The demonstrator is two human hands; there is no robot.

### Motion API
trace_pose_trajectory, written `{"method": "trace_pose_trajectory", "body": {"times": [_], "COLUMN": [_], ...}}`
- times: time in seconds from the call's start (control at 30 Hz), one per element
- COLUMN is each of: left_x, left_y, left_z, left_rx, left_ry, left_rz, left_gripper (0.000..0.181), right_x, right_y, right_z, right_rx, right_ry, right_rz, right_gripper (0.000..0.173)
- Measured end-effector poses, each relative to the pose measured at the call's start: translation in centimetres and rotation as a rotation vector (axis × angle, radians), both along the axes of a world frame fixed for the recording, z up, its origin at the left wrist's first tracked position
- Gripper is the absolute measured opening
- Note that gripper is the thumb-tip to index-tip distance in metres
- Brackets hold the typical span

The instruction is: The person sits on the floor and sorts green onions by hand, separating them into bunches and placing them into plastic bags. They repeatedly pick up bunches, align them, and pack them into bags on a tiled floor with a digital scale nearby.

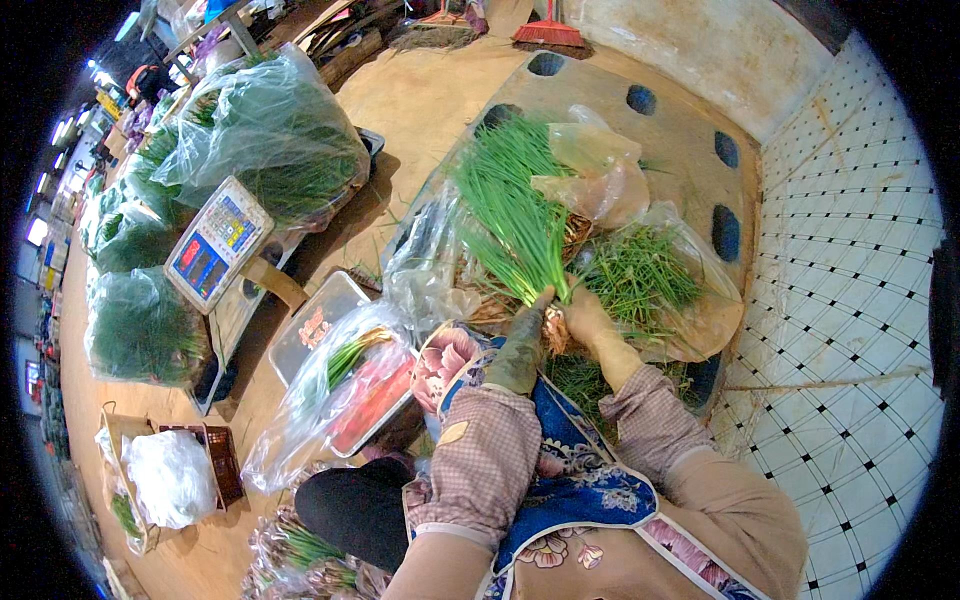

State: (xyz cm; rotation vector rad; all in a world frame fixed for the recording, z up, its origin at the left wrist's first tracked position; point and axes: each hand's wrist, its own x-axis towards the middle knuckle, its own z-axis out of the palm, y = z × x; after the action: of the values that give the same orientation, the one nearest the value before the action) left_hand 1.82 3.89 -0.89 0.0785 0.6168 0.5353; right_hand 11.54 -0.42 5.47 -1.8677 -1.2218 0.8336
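Observation:
Both of my hands are gloved and close together near the bulb end of a bunch of thin green onions (517,202). The onions' pale lower stems sit in the grip of my left hand (527,330), in a dark, soiled glove. My right hand (587,311), in a tan glove, closes on the same stems from the other side. Reddish-brown bulbs and roots (555,330) hang out below the fingers. The long green leaves fan away from me over a plastic-covered heap. Just right of my right hand lies a pile of loose green trimmings (637,274) on clear plastic.
A plastic pallet (675,165) with dark holes lies under the heap, beside a tiled wall (840,315). To the left stand a digital scale (219,244), bagged greens (292,135) and a tray (367,420) with a plastic bag. A brown basket (221,465) sits lower left.

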Motion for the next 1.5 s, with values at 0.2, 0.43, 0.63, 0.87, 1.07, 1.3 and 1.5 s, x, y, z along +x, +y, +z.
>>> {"method": "trace_pose_trajectory", "body": {"times": [0.2, 0.43, 0.63, 0.87, 1.07, 1.3, 1.5], "left_x": [0.7, -0.7, -0.7, 0.0, -0.2, -0.4, -0.9], "left_y": [-1.4, -1.5, -1.8, -1.7, -0.8, -1.1, -1.5], "left_z": [3.0, 3.9, 3.2, 4.5, 2.7, 3.1, 3.4], "left_rx": [0.138, 0.173, 0.359, 0.444, 0.585, 0.649, 0.510], "left_ry": [-0.017, -0.124, -0.175, 0.132, 0.180, 0.183, 0.123], "left_rz": [0.039, -0.086, 0.112, 0.076, -0.033, 0.028, 0.023], "left_gripper": [0.022, 0.033, 0.021, 0.013, 0.021, 0.024, 0.022], "right_x": [3.1, 3.7, 5.0, 2.4, 0.4, 2.1, 3.2], "right_y": [0.3, 1.3, 1.8, 1.5, 3.5, 1.9, 1.7], "right_z": [2.5, 0.8, 0.0, 5.6, 4.4, 4.4, 2.7], "right_rx": [-0.122, -0.265, -0.224, -0.096, -0.133, -0.120, 0.080], "right_ry": [0.584, 0.348, -0.136, -0.268, -0.440, -0.055, 0.407], "right_rz": [-0.071, -0.049, -0.004, 0.087, 0.311, 0.197, 0.060], "right_gripper": [0.068, 0.095, 0.073, 0.033, 0.028, 0.025, 0.018]}}
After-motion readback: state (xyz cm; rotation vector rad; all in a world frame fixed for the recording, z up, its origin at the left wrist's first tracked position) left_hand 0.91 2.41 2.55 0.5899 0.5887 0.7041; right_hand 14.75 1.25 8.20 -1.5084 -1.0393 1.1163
